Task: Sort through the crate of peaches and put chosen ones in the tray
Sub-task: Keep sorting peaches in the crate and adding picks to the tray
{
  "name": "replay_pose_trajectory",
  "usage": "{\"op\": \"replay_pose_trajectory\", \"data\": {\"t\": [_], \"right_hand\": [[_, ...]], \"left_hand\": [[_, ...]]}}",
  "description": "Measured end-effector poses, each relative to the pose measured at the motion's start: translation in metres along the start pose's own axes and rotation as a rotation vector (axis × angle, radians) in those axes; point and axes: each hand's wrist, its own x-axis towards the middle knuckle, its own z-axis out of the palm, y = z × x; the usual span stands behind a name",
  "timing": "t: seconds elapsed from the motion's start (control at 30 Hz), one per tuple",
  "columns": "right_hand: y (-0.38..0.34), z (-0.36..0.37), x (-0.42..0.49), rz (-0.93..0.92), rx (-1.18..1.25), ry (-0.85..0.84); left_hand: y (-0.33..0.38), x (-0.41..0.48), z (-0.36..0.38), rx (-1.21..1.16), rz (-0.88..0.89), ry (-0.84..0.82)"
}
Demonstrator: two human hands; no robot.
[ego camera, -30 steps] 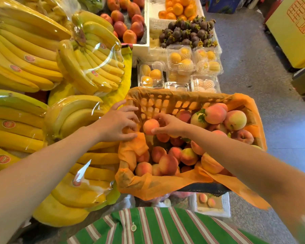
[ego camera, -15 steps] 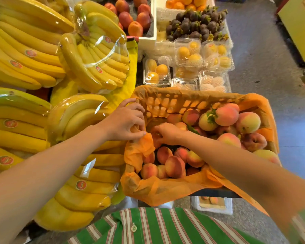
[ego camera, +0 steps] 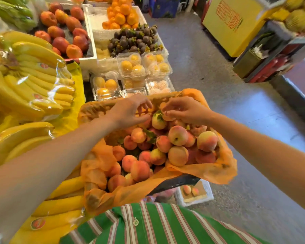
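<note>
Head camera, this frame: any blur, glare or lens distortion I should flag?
Head view: motion blur softens the left hand and right hand; glare streaks the plastic wrap over the bananas; wide-angle stretch swells the forearms toward the corners; the peaches mid-crate look fairly sharp under even light.

- The large yellow cardboard box (ego camera: 236,32) on the floor carried a square block of red printed characters, too blurred to read.
- Red oval stickers (ego camera: 37,224) on the wrapped yellow bananas (ego camera: 60,206) bore illegible lettering.
</note>
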Motion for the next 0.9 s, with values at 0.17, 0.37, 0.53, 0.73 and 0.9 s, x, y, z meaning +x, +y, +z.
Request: {"op": "replay_pose_trajectory", "data": {"t": [0.17,0.37,0.53,0.73,0.9], "right_hand": [[0.045,-0.024,-0.028,0.119,-0.052,0.136],[0.065,-0.021,-0.027,0.144,-0.136,0.033],[0.075,-0.011,-0.017,0.154,-0.242,0.003],[0.06,-0.015,-0.014,0.135,0.001,0.128],[0.013,0.002,0.002,0.11,0.188,-0.074]], "left_hand": [[0.013,0.038,0.041,-0.039,-0.022,-0.204],[0.01,0.062,0.062,-0.037,-0.143,-0.273],[0.012,0.068,0.07,-0.037,-0.132,-0.234],[-0.004,0.039,0.032,-0.179,-0.201,-0.307],[-0.023,-0.009,-0.009,-0.182,-0.299,-0.285]]}}
